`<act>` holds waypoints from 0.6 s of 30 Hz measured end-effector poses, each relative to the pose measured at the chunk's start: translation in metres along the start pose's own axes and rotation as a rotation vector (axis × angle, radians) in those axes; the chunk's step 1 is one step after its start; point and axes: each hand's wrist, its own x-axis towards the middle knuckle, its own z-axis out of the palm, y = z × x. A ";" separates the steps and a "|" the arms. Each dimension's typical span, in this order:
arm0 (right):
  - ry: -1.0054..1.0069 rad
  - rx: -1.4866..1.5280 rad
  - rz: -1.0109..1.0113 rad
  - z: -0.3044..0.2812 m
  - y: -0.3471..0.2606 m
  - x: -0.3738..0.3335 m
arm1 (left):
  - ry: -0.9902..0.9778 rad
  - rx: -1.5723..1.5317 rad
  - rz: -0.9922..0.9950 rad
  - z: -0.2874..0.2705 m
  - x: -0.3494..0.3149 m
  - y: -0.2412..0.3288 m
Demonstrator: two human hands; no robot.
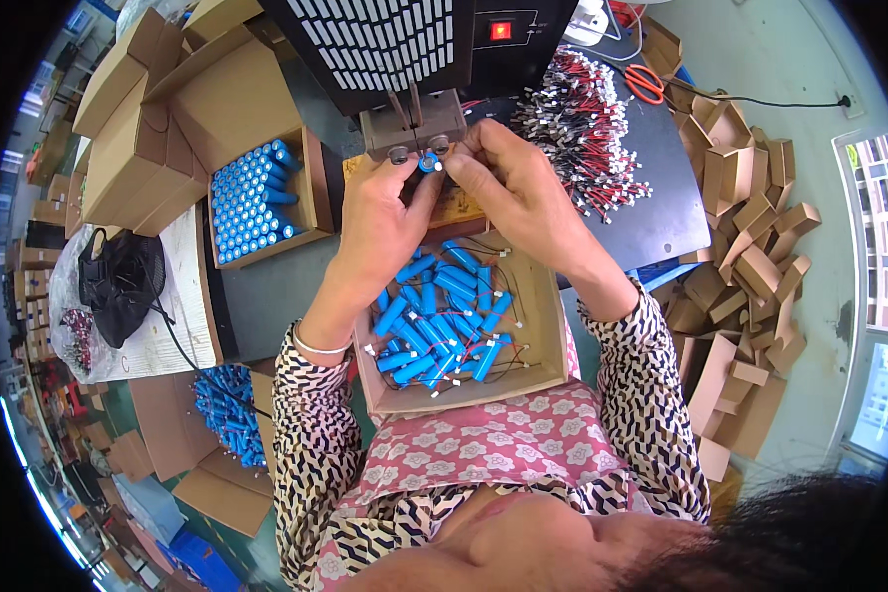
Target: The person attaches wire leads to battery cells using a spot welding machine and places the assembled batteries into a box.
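My left hand (377,209) pinches a blue cylindrical battery cell (427,164) end-on, right under the two electrode pins (406,109) of a black spot welder (373,44). Close against the cell's right side, my right hand (525,197) has thumb and fingers pressed together; what they grip is hidden, though a small white piece shows by the thumb tip. Below both hands, a cardboard tray (551,340) in front of my body holds several blue cells with thin wires and white plugs (434,331).
Left of the welder, a carton (316,187) holds upright blue cells. A heap of red-and-black leads with white plugs (582,128) lies at right, near orange-handled scissors (644,84). Many cardboard boxes (750,247) are piled at far right. A black bag (123,281) lies left.
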 end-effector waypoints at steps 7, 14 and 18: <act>0.096 -0.020 -0.050 0.013 0.000 0.011 | 0.013 0.009 0.016 -0.002 -0.001 0.000; 0.117 0.047 0.021 0.022 0.006 0.008 | -0.121 0.027 -0.068 -0.007 -0.004 -0.002; 0.124 0.058 -0.052 0.018 0.015 0.007 | 0.028 0.025 0.041 -0.005 -0.001 0.003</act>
